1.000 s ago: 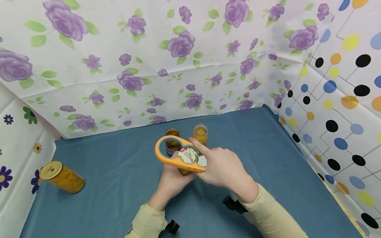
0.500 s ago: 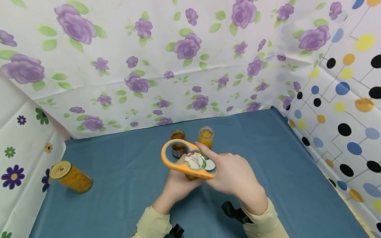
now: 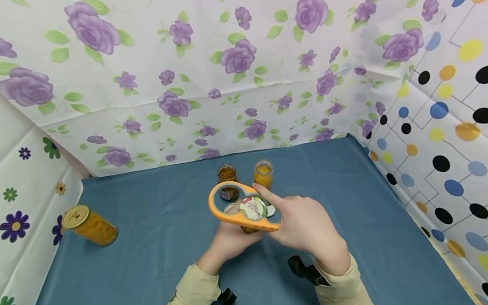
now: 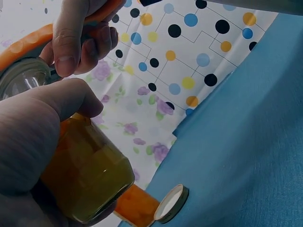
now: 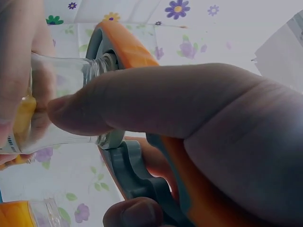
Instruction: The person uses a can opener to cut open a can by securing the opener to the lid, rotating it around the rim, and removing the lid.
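Observation:
A glass jar (image 4: pixel 90 175) with yellow contents is gripped in my left hand (image 3: pixel 231 240), whose thumb bends across it in the left wrist view. Its patterned lid (image 3: pixel 253 208) sits inside an orange and grey jar opener (image 3: pixel 262 224). My right hand (image 3: pixel 311 222) holds the opener by its right end. In the head view the right index finger extends along the opener's top edge. From the right wrist, my right thumb (image 5: pixel 128 99) lies across the opener toward the glass. Most of the jar is hidden under the opener in the head view.
Behind the hands stand a jar with dark contents (image 3: pixel 227 173) and a lidless yellow jar (image 3: pixel 263 172). A loose lid (image 4: pixel 171 204) leans near the yellow jar. A gold-lidded jar (image 3: pixel 91 226) stands far left on the blue cloth (image 3: pixel 159 263). Patterned sheets enclose the back and sides.
The head view has shifted slightly. The opener sits a little lower and turned against the jars behind, and a pale round edge now shows through its large loop. Both hands keep their holds.

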A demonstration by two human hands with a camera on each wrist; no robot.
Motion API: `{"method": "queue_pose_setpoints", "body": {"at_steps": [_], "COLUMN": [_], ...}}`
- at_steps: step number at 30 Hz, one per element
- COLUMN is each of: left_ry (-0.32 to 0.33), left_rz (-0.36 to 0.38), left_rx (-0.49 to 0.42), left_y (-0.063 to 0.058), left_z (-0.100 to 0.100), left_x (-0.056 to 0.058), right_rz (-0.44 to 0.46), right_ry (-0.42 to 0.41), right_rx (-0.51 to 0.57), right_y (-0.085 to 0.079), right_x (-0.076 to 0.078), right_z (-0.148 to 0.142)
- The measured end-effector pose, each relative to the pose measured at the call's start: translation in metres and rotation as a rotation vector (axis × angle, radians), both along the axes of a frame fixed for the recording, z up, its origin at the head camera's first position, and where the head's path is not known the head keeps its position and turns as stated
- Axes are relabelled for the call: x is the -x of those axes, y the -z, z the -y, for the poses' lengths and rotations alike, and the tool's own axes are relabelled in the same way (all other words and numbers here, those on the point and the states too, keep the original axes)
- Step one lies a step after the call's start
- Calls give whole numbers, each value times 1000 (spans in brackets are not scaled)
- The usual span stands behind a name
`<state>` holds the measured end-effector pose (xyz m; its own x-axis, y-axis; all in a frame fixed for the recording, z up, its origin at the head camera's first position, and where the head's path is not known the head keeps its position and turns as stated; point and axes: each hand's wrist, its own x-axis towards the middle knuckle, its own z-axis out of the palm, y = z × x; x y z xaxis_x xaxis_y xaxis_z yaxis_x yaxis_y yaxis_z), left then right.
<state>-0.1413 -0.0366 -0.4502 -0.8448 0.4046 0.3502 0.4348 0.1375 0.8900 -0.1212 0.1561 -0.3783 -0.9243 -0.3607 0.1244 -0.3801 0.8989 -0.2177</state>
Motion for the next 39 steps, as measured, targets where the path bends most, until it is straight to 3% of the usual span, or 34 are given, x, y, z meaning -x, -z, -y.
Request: {"method": "queue_pose_setpoints", "body": {"at_steps": [12, 18, 26, 35, 39], "left_ry": [66, 58, 67, 84, 121], "left_rz": [-86, -86, -154, -147, -72], "left_rx": [12, 36, 47, 92, 46], "left_y": [-3, -5, -8, -4, 4], "left_z": [1, 0, -3, -4, -4], "left_x": [1, -1, -1, -1, 1], "right_rz": [-37, -27, -17, -15, -17], "right_ry": [-46, -36, -65, -85, -75], "right_rx": [-18, -11, -1, 35, 65], "right_y": [-3, -3, -4, -5, -5], "right_x": [1, 2, 4, 3, 1], "right_z": [-9, -11, -14, -21, -26]}}
